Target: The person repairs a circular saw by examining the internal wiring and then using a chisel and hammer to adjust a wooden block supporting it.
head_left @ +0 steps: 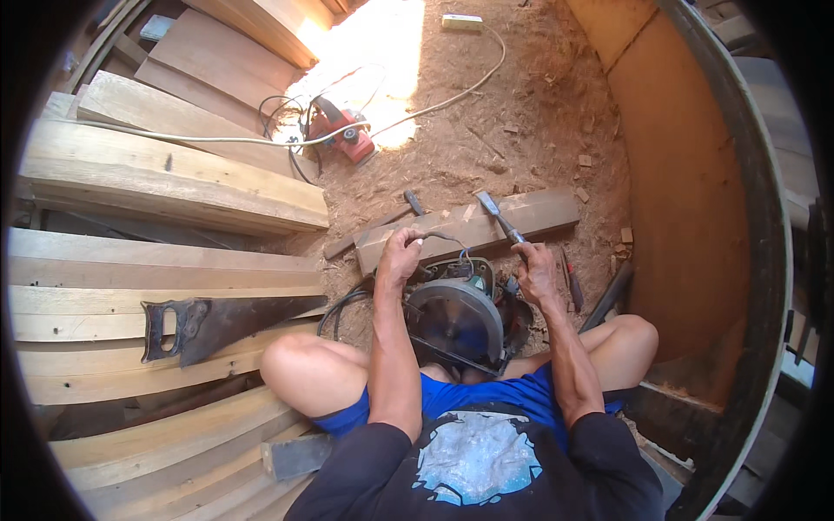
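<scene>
Between my bent legs lies a circular saw (pixel 453 318), its round blade and guard facing up. A dark cable (pixel 450 238) with thin coloured wires rises from the saw's housing. My left hand (pixel 401 255) pinches the end of this cable between thumb and fingers. In my right hand (pixel 539 276) is a chisel (pixel 490 206), gripped by its handle, its flat metal blade pointing away from me over a wooden block (pixel 546 211). The block lies just beyond the saw. To its left, a hammer (pixel 413 203) rests on the ground.
Stacked planks (pixel 174 178) fill the left side, with a handsaw (pixel 243 323) on them. A red power tool (pixel 352 143) and a power strip (pixel 461 23) with a pale cord lie farther off. A screwdriver (pixel 572 280) and a curved wooden panel (pixel 686 191) are at right.
</scene>
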A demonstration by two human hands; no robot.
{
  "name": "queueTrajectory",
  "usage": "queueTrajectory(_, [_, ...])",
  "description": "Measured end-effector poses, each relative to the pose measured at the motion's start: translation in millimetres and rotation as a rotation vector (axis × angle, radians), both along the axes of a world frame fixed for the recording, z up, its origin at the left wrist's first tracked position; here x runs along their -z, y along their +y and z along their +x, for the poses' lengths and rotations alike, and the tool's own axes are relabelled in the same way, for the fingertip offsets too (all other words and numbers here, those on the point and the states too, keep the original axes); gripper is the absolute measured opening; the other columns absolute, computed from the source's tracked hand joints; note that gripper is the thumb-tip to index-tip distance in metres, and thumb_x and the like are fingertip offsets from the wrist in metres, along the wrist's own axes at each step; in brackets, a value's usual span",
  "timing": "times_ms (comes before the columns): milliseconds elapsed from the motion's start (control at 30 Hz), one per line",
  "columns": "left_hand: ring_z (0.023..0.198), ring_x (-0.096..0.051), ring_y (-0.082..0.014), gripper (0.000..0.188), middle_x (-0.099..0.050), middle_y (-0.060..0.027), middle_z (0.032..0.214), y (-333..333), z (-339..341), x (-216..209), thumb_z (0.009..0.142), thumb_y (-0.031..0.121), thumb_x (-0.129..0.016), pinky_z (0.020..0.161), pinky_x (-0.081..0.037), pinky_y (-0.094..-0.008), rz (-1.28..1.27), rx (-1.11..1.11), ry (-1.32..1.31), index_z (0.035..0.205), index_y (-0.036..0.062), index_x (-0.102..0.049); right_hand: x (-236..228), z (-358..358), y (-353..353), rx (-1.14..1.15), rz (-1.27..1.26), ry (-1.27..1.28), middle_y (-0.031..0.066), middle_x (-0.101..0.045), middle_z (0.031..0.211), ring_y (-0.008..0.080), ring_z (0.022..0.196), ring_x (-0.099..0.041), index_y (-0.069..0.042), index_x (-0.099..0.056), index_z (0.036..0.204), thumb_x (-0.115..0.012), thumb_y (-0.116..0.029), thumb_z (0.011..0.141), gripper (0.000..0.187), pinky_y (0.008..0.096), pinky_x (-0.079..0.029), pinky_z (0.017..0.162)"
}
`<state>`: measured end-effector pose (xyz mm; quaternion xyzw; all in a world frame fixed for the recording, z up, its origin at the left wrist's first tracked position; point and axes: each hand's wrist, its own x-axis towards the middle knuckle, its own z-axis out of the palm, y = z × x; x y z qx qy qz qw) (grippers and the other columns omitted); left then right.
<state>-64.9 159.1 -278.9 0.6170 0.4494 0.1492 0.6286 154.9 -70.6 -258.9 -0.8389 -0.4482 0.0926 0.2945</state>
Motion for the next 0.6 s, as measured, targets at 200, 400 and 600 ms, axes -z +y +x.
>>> queueTrajectory(200, [0.096,-0.068,-0.0201,0.027,-0.074,-0.0134,0.105,-26,-21,-32,0.096,0.011,-0.059,0.090,-0.052,-0.0350,0.083,0.053,0.135,0.119,0.0033,-0.069,18,0,7,0.015,-0.283,-0.021,0.0161,-0.065,0.105,0.0399,0.102,-0.061,-0.019,-0.067,0.120,-0.063,-0.008,0.084,0.038,0.0531,-0.049,0.089])
queueTrajectory(400, [0.094,-0.069,-0.0214,0.023,-0.075,-0.0119,0.100,-42,-34,-61,0.097,0.014,-0.061,0.090,-0.052,-0.0353,0.058,0.054,0.189,0.115,0.0038,-0.071,6,-3,21,-0.023,-0.177,-0.020,0.0192,-0.068,0.114,0.0408,0.105,-0.063,-0.012,-0.073,0.112,-0.063,-0.015,0.088,0.026,0.0531,-0.050,0.094])
queueTrajectory(600, [0.090,-0.066,-0.0172,0.020,-0.073,-0.0052,0.099,-30,-47,-33,0.101,0.012,-0.058,0.084,-0.052,-0.0324,0.026,-0.167,0.034,0.117,0.0051,-0.069,-61,-21,47,-0.087,-0.040,0.473,0.0229,-0.073,0.096,0.0374,0.093,-0.072,-0.002,-0.073,0.112,-0.063,-0.019,0.090,0.029,0.0431,-0.056,0.085])
